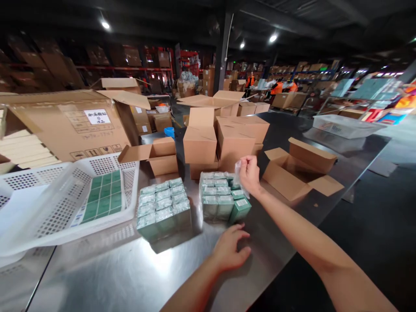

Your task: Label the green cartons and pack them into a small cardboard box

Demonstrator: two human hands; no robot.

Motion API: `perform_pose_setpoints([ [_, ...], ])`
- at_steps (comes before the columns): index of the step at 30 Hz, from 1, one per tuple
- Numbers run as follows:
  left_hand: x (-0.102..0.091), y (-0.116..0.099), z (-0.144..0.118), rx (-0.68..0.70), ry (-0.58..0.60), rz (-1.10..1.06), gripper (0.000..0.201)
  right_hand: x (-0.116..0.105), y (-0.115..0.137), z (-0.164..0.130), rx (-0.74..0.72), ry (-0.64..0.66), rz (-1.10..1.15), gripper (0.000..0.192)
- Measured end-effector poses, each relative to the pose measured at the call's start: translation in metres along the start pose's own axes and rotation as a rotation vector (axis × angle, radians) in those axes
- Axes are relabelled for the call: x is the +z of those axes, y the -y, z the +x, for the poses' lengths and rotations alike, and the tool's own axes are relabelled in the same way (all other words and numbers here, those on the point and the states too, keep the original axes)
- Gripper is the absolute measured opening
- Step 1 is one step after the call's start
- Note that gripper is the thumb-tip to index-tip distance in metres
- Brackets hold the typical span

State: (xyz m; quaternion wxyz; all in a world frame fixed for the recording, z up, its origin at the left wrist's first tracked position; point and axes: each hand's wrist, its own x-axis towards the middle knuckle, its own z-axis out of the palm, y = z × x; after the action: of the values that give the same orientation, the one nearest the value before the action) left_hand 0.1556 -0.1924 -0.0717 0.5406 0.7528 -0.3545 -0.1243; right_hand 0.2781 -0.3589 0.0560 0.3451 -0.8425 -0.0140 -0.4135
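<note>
As the right hand [249, 175] pinches clear film [238, 173], the left hand [230, 248], fingers spread, is nearer: just past its fingertips, on the right hand's near side, a skewed green box [239, 211] stands (long axis roughly upright, apparently) beside the wrapped pack [215, 200].

The table [107, 277] is of smooth metal, the right carton [286, 182] of matt cardboard; near green boxes [169, 223] have glossy film [164, 203].
</note>
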Motion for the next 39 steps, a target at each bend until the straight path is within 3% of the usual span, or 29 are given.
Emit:
perform_pose_setpoints([
  [3,0.0,-0.001,0.001,-0.001,-0.005,-0.018,0.042,-0.009,0.0,0.016,0.013,0.021,-0.013,0.039],
  [7,0.0,-0.001,0.001,-0.013,-0.017,-0.019,0.042,-0.013,-0.013,0.028,-0.043,0.288,-0.036,0.038],
  [11,0.001,0.002,0.0,-0.006,-0.009,-0.01,0.043,-0.003,-0.029,0.018,-0.074,0.491,-0.028,0.013],
  [18,0.001,0.001,0.0,-0.013,-0.008,-0.006,0.043,0.006,-0.021,0.016,-0.049,0.288,0.008,0.03],
  [22,0.0,-0.001,0.0,-0.015,-0.008,-0.007,0.042,-0.006,0.001,0.03,-0.011,0.149,0.064,0.044],
  [24,0.0,-0.001,0.0,-0.017,-0.008,-0.01,0.042,-0.017,0.014,0.031,-0.043,0.163,0.079,0.042],
  [25,0.0,-0.001,0.001,-0.019,-0.008,-0.012,0.042,-0.023,0.02,0.028,-0.09,0.237,0.074,0.04],
  [29,0.0,0.0,0.001,-0.018,-0.012,-0.02,0.041,-0.035,0.031,0.001,-0.306,0.739,-0.027,0.037],
  [31,0.0,0.001,0.001,-0.013,-0.013,-0.021,0.04,-0.033,0.028,-0.016,-0.317,0.82,-0.041,0.029],
  [35,0.001,0.002,0.001,-0.01,-0.004,-0.013,0.041,-0.025,0.02,-0.038,-0.299,0.742,-0.033,0.027],
  [39,0.0,0.002,0.0,-0.017,0.005,-0.002,0.041,-0.021,0.025,-0.04,-0.291,0.622,-0.025,0.024],
])
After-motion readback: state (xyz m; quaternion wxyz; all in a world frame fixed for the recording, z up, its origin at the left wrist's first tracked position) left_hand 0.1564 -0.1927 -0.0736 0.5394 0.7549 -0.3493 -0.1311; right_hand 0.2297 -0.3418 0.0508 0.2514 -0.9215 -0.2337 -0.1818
